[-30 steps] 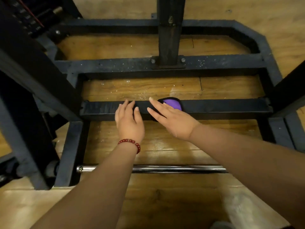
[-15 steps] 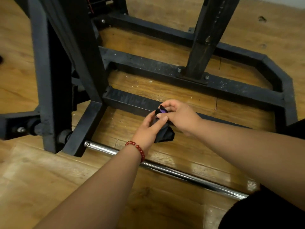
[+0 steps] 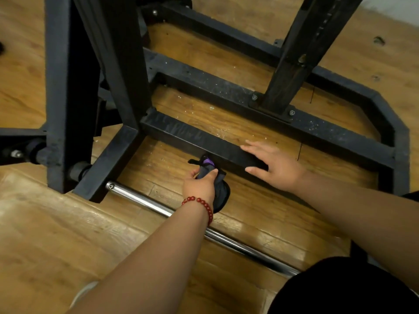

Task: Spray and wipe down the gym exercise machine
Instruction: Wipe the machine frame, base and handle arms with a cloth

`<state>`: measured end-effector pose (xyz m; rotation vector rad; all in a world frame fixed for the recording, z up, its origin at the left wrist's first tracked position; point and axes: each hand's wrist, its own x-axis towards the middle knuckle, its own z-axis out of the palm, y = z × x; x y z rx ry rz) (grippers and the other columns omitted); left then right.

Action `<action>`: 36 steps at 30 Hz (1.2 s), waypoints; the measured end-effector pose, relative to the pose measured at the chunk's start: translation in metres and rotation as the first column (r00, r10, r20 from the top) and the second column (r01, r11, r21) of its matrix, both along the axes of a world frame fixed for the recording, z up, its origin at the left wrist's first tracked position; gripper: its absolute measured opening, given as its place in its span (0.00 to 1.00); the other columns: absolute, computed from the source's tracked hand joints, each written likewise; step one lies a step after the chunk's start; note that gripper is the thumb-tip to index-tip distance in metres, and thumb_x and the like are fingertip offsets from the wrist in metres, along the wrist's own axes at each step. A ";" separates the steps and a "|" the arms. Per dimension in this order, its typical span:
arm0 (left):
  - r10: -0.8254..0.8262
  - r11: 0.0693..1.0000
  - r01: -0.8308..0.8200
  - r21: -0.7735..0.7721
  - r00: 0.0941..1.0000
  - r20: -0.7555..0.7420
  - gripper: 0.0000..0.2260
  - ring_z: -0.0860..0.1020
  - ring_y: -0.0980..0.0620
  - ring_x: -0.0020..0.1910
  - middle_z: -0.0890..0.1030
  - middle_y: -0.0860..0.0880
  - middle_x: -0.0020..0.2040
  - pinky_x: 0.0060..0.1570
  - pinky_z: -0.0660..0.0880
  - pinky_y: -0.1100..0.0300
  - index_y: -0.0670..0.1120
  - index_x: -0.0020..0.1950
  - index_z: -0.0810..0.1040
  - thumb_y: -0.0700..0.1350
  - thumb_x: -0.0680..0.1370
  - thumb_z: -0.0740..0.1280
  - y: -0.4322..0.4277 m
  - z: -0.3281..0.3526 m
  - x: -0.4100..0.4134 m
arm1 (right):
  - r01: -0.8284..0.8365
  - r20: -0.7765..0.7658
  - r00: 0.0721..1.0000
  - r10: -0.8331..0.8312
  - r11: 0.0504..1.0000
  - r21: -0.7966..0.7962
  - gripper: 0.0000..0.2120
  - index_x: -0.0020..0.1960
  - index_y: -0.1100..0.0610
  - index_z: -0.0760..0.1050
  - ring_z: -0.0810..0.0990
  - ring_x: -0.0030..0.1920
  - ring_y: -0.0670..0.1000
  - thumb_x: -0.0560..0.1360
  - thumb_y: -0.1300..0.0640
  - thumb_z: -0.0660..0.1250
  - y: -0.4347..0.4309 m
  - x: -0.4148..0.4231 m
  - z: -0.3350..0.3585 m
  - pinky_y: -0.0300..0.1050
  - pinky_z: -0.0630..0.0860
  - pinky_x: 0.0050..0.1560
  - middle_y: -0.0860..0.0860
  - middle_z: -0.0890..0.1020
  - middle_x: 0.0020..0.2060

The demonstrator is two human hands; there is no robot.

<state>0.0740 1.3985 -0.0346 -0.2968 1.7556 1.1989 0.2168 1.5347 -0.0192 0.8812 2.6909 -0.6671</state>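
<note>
Head view. The near crossbar of the black machine frame is the landmark. Right hand lies flat on the crossbar's top, fingers straight, thumb down its near face, holding nothing. Left hand grips a bunched dark cloth with a purple patch, just in front of the crossbar's near face and close to the floor. No spray bottle in view. Judgement: the step in hand is wiping this crossbar. To do it well, spread the bunched cloth to a flat pad and draw it along the bar's length in overlapping passes: top first, then the near face. The right hand can brace, but should shift clear of the stretch being wiped. The next crossbar beyond shows white specks and likely needs the same. A chrome bar lies on the floor on the near side of the crossbar; the forearm should avoid knocking it.
</note>
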 end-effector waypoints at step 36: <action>0.193 0.979 -0.186 0.077 0.978 -0.084 0.32 0.36 0.67 0.74 0.57 0.35 0.76 0.53 0.28 0.81 0.35 0.77 0.56 0.39 0.78 0.68 0.073 -0.051 0.091 | -0.064 -0.205 0.977 0.055 0.997 -0.037 0.23 0.76 0.49 0.60 0.56 0.75 0.43 0.82 0.47 0.47 0.012 0.010 -0.041 0.41 0.52 0.75 0.41 0.57 0.73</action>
